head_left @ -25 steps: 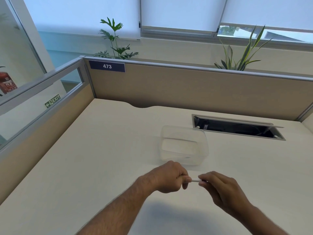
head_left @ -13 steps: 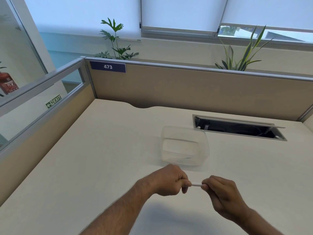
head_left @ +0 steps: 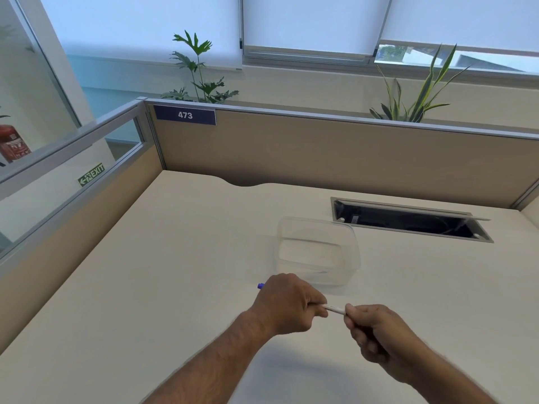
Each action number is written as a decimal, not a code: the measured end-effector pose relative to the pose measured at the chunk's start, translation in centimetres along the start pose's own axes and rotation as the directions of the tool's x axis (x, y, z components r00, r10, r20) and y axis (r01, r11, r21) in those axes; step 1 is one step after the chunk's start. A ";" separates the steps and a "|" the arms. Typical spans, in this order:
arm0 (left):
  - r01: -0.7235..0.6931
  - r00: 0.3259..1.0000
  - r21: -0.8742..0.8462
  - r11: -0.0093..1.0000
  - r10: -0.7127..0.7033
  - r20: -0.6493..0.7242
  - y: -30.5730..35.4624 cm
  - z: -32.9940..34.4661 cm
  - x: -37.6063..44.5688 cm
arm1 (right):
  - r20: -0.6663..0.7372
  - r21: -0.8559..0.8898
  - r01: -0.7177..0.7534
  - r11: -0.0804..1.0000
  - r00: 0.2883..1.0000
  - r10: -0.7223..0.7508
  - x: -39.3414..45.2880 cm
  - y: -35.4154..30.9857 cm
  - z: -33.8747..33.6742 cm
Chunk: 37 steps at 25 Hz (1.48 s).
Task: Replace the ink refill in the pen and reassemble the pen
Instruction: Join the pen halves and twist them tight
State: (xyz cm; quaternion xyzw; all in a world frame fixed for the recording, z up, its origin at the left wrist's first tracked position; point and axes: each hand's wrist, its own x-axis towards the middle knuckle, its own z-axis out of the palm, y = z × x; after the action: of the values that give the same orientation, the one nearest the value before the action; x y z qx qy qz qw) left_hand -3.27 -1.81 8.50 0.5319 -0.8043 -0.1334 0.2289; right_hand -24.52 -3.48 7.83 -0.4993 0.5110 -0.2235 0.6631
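Note:
A white pen (head_left: 336, 309) runs roughly level between my two hands above the desk. My left hand (head_left: 287, 304) is closed around its left part, and a small purple end (head_left: 260, 286) sticks out past the back of that hand. My right hand (head_left: 372, 328) grips the pen's right end with closed fingers. Only a short white stretch of the barrel shows between the hands; the rest is hidden in my fists.
A clear plastic container (head_left: 318, 252) stands on the beige desk (head_left: 175, 272) just beyond my hands. An open cable tray slot (head_left: 408, 220) lies at the back right. Cubicle partitions (head_left: 320, 153) close the desk at the back and left.
Both hands have drifted slightly nearer and lower on the desk. The purple end now shows past my left hand. A little more barrel shows between the hands.

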 end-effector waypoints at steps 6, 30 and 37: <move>0.117 0.989 -0.164 0.979 -0.100 0.112 0.2 -0.4 0.4 | 0.071 -0.782 0.451 0.431 0.751 -0.657 -0.4 0.7 -0.6; 0.073 0.988 -0.149 0.986 -0.051 0.147 -0.2 -0.4 -0.1 | 0.112 -0.716 0.574 0.398 0.657 -0.746 0.0 1.9 0.0; -0.052 0.995 0.028 0.998 0.054 -0.078 -0.1 0.5 -0.2 | 0.003 -0.140 0.168 0.976 0.986 -0.169 -0.1 0.1 0.0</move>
State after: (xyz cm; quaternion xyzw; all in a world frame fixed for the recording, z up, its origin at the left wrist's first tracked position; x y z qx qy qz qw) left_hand -3.40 -1.70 7.97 0.5180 -0.8102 -0.0958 0.2570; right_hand -24.61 -3.36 7.78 -0.5850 0.4841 -0.2446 0.6030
